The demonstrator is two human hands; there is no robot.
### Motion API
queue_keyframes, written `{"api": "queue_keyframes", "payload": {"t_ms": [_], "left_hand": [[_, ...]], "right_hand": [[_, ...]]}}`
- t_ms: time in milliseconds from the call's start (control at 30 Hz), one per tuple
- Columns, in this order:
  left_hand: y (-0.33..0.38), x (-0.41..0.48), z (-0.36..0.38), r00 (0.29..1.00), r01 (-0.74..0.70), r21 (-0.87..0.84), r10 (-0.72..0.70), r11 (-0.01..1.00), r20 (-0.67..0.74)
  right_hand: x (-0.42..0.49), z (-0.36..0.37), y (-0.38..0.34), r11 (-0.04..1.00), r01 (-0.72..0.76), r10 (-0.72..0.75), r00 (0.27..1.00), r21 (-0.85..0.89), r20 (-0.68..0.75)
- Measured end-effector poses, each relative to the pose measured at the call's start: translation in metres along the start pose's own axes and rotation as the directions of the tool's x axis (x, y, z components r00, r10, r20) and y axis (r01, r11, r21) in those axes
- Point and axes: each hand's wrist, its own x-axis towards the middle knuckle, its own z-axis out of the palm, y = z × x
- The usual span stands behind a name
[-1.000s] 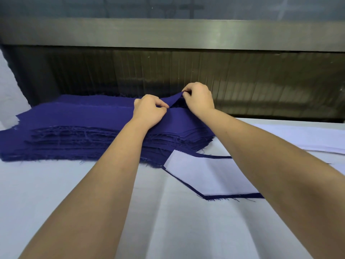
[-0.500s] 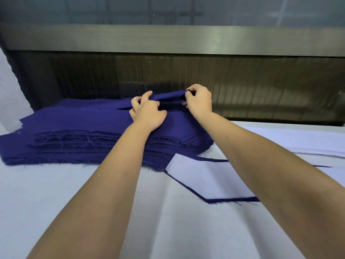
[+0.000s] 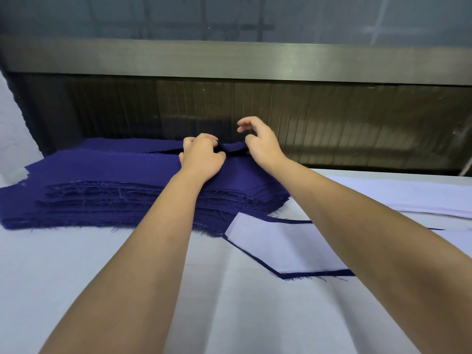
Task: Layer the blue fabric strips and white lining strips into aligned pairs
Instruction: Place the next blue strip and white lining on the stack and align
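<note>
**other:** which piece are you after, and where is it?

**me:** the top blue strip (image 3: 122, 164). it lies on the blue stack (image 3: 102, 200) at the far left of the table (image 3: 76, 277), long axis running left to right across me. its far right corner is humped up between my hands.

**other:** who has hold of it?

**me:** my left hand (image 3: 201, 159), fingers curled, pinching that raised edge. my right hand (image 3: 261, 146) is just beside it on the right, with fingers lifted and loosely spread and the thumb at the fold. it grips nothing that i can see.

**other:** and which way does it go?

**me:** toward me and rightward, i judge. a white lining strip (image 3: 281, 247) lies there on blue, under my right forearm. the white lining stack (image 3: 421, 198) sits further right. the left hand is the nearer, so it should lead the peel along the length.
</note>
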Motion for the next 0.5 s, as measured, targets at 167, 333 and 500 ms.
{"api": "queue_keyframes", "payload": {"t_ms": [167,333,500], "left_hand": [[0.001,-0.001,0.000,0.990,-0.121,-0.006,0.120,0.993,-0.074],[0.000,-0.004,0.003,0.982,-0.173,-0.027,0.170,0.985,-0.088],[-0.002,-0.004,0.001,0.995,-0.095,0.035,0.096,0.995,-0.020]], "right_hand": [[-0.004,0.000,-0.008,0.998,-0.008,0.011,0.999,-0.056,0.040],[-0.019,-0.011,-0.009,0.999,0.001,-0.003,0.999,-0.047,-0.036],[-0.044,-0.033,-0.002,1.000,-0.020,0.022,0.993,0.015,-0.114]]}}
